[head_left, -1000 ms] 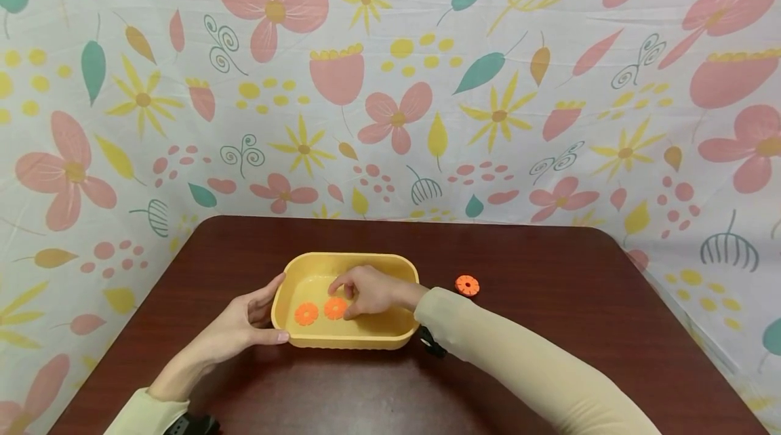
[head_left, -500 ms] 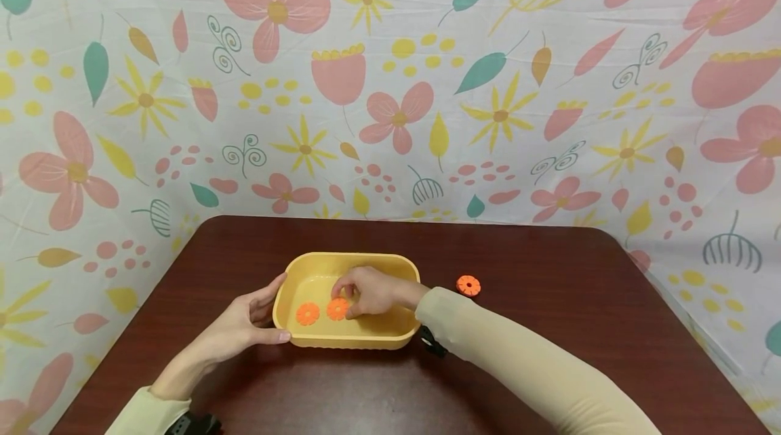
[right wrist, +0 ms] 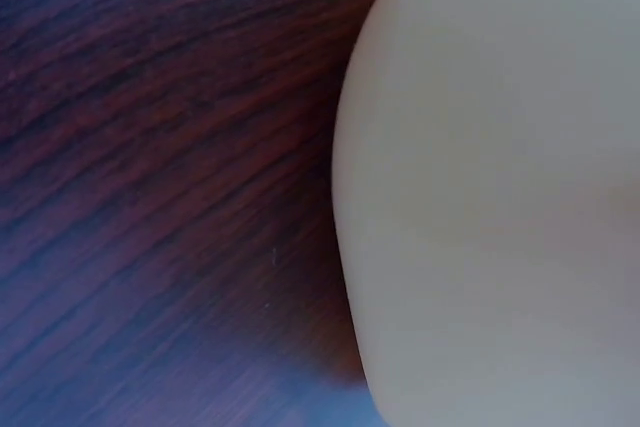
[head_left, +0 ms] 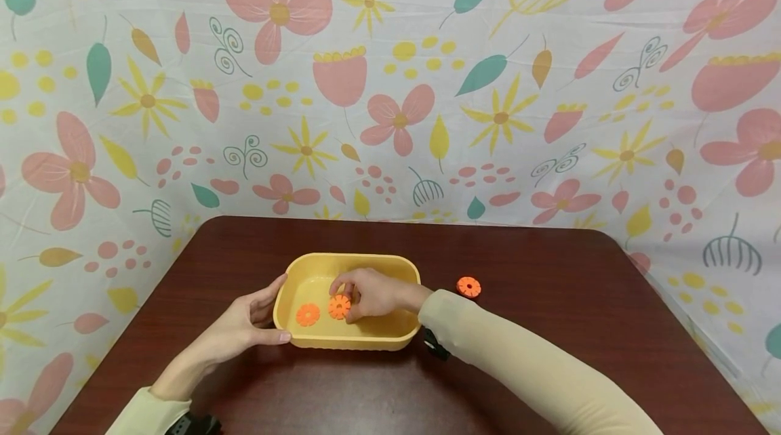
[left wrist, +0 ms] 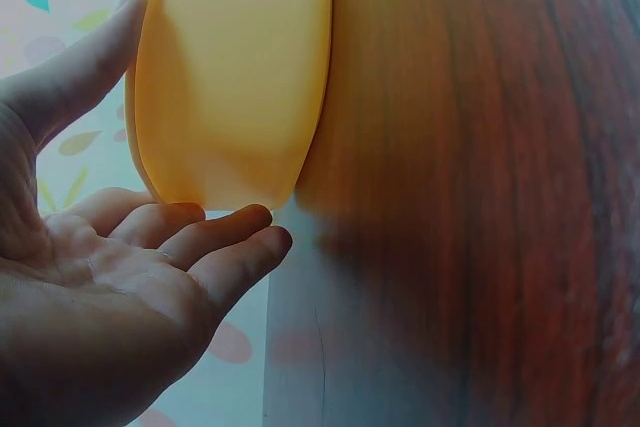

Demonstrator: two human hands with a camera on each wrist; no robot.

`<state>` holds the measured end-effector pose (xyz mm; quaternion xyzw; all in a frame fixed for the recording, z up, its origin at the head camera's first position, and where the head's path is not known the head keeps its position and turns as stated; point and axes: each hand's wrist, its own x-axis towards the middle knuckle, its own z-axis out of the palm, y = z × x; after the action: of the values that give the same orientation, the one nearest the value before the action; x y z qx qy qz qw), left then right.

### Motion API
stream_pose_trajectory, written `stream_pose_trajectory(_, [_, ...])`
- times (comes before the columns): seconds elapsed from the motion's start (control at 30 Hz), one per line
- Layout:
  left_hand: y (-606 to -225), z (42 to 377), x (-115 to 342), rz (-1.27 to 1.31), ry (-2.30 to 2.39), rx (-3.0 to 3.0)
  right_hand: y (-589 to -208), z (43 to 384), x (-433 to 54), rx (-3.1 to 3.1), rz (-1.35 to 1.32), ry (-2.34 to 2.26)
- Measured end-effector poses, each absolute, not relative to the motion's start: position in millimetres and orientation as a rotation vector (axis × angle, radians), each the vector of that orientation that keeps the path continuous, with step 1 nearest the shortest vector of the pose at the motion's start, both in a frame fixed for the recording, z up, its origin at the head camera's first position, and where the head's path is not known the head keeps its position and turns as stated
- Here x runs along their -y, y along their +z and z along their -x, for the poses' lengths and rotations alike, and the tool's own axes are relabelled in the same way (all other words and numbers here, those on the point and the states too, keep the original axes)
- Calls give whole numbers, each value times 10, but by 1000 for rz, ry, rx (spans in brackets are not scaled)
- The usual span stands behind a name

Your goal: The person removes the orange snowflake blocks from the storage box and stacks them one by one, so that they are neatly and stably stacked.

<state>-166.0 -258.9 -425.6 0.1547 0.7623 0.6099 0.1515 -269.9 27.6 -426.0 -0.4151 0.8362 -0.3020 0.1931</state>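
Observation:
A yellow plastic tub (head_left: 354, 339) stands on the table in the head view. My left hand (head_left: 234, 326) holds its left end, thumb at the front rim and fingers farther back. In the left wrist view, thumb and fingers of the left hand (left wrist: 130, 267) lie around the end of the tub (left wrist: 235, 67). My right hand (head_left: 375, 293) reaches inside and pinches an orange notched disc (head_left: 339, 307) between thumb and fingers. A second orange disc (head_left: 308, 314) lies flat on the tub's floor, to the left. The right wrist view does not show the right hand.
Right of the tub, another orange disc (head_left: 468, 287) lies on the dark brown table (head_left: 549, 265). A flowered cloth (head_left: 390, 49) hangs behind the table. In the right wrist view a blurred pale surface (right wrist: 500, 187) covers much of the picture.
The orange disc at my right fingertips has tilted up from the tub's floor and now shows darker notches. My left hand and the tub have stayed in place.

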Motion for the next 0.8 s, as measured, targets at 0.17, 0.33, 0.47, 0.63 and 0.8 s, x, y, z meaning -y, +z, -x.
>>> stream_pose_trajectory(0.17, [-4256,1656,2591,-438,1753,-2184,-4243,2700,-282,-2345,1187,-837])
stream_pose_trajectory(0.33, [-4256,1657,2590,-434,1743,-2194,-4246,2703,-287,-2336,1187,-837])
stream_pose_trajectory(0.47, [-4250,1655,2583,-428,1740,-2201,-4254,2709,-319,-2309,1172,-884])
stream_pose_trajectory(0.63, [-4245,1651,2579,-420,1737,-2204,-4242,2713,-385,-2259,1127,-986])
stream_pose_trajectory(0.8, [-4248,1651,2583,-420,1738,-2205,-4219,2710,-442,-2246,1069,-1062])
